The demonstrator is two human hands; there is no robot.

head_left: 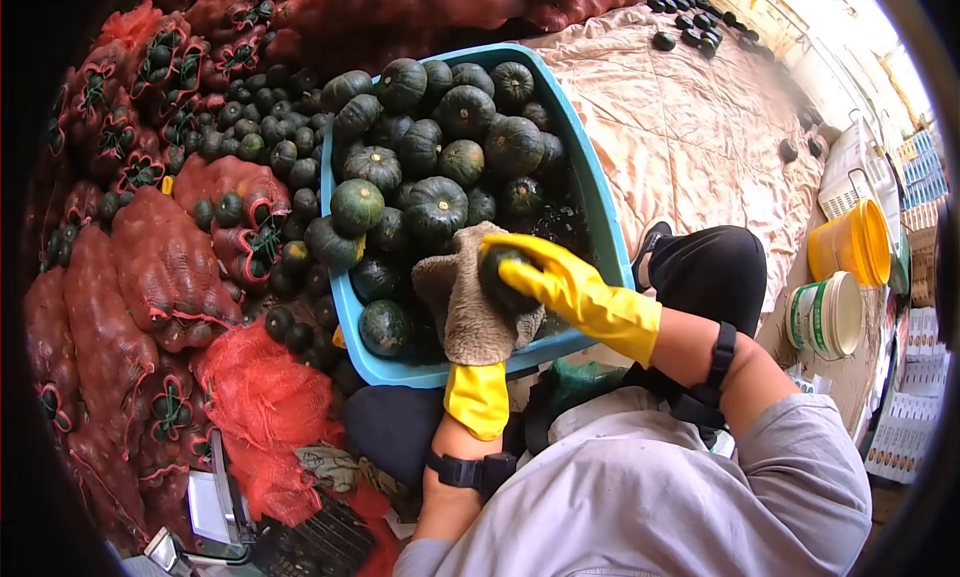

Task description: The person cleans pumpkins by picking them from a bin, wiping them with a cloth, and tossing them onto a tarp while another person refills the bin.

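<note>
A small dark green pumpkin is in my right hand, which wears a yellow rubber glove with its fingers curled over the top. My left hand is covered by a brown towelling cloth; only the yellow glove cuff shows below it. The cloth lies against the pumpkin's left side, and the left fingers are hidden. Both hands are above the near end of a blue tub. Wet dark green pumpkins are heaped in the tub, with some dark water at its right side.
Red mesh sacks and loose pumpkins crowd the left. An orange-red net lies near the tub's lower left. A tan sheet with several pumpkins covers the floor at right. A yellow bucket and a white bucket lie tipped there.
</note>
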